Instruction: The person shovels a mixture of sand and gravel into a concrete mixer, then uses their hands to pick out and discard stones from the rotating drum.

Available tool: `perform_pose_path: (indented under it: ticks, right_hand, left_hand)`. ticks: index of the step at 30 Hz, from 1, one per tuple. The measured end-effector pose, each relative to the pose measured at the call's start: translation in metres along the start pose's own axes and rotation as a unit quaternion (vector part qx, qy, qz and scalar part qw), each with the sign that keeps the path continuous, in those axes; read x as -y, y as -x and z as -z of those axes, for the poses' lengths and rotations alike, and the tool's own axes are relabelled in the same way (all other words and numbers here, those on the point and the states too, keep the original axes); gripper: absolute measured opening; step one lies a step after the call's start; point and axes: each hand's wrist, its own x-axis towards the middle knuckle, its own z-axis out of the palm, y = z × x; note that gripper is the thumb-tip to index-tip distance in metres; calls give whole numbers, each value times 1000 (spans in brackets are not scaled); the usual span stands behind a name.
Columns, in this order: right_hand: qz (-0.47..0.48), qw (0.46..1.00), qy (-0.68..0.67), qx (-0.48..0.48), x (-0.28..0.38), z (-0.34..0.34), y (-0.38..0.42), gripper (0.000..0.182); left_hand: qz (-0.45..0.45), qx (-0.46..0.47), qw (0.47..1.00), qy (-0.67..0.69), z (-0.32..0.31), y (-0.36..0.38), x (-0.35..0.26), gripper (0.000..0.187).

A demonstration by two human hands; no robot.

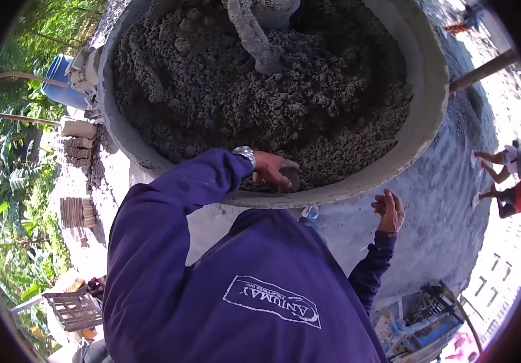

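A large round metal mixing pan (425,78) holds crumbly dark grey mix (242,103). My left hand (274,170), with a silver watch at the wrist, reaches over the near rim into the pan. Its fingers are bent around a grey lump (290,178) just inside the rim. Outside the pan, at the lower right, my right hand (389,212) is raised with loosely curled fingers apart and nothing visible in them. A mix-coated metal arm (251,36) dips into the mix from the top.
A blue barrel (63,81) and stacked blocks (77,212) stand at the left, beside plants. A pole (484,71) extends from the pan's right side. Two people's legs (495,175) show at the far right. A wooden crate (74,310) and a blue metal frame (421,330) lie lower down.
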Motion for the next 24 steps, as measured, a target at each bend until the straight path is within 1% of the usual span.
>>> perform_pose_path:
  ticks: [2,3,5,6,7,9,10,11,13,14,15,17,19,20,21,22,23,24]
  right_hand:
    - [18,1000,1,22,8,-13,-6,32]
    - [16,1000,5,23,10,-20,-2,32]
    - [19,999,11,29,10,-24,7,33]
    - [13,999,7,36,7,-23,11,33]
    - [4,999,2,40,2,-23,17,33]
    - [-5,999,-2,36,-8,-15,27,33]
    - [-23,999,-8,33,-11,-11,33,33]
    - [-41,999,-13,33,-14,-6,40,33]
    - [-51,998,-24,35,-25,10,42,32]
    - [-65,997,-39,19,-32,20,38,31]
    - [-79,995,-56,1,-37,26,35,30]
    - [-77,995,-62,-10,-38,31,28,28]
    - [-73,994,-77,-22,-28,34,24,28]
    - [-66,994,-79,-28,-22,34,22,28]
    - [-45,995,-87,-17,-11,25,25,28]
    - [-26,995,-93,-3,0,20,25,28]
    - [-19,995,-95,-2,10,14,23,28]
    - [4,997,-79,-1,19,8,23,28]
  left_hand:
    - [-34,1,999,39,-4,-34,2,63]
    - [-34,-9,999,42,-4,-35,-5,63]
    - [-14,-48,998,-22,-12,-36,-22,58]
    - [-55,-88,993,-58,-21,-51,-14,51]
    - [-55,-93,992,-58,-18,-49,-13,51]
    - [-112,-164,979,36,-15,-46,-13,47]
    - [-111,-165,977,80,-1,-19,-30,46]
    - [-112,-167,976,81,11,-6,-36,46]
    - [-175,-219,958,60,25,18,-42,45]
    - [-122,-203,963,131,23,44,-62,46]
    - [-117,-211,961,133,13,55,-69,46]
    - [-114,-60,977,173,-12,62,-87,50]
    - [-161,-172,972,11,-37,51,-82,52]
    - [-196,-184,963,16,-39,51,-76,50]
    - [-203,-183,962,11,-42,56,-71,50]
    - [-210,-207,956,13,-45,59,-69,48]
    - [-215,-234,948,14,-44,64,-66,46]
    - [-193,-212,956,55,-41,84,-73,40]
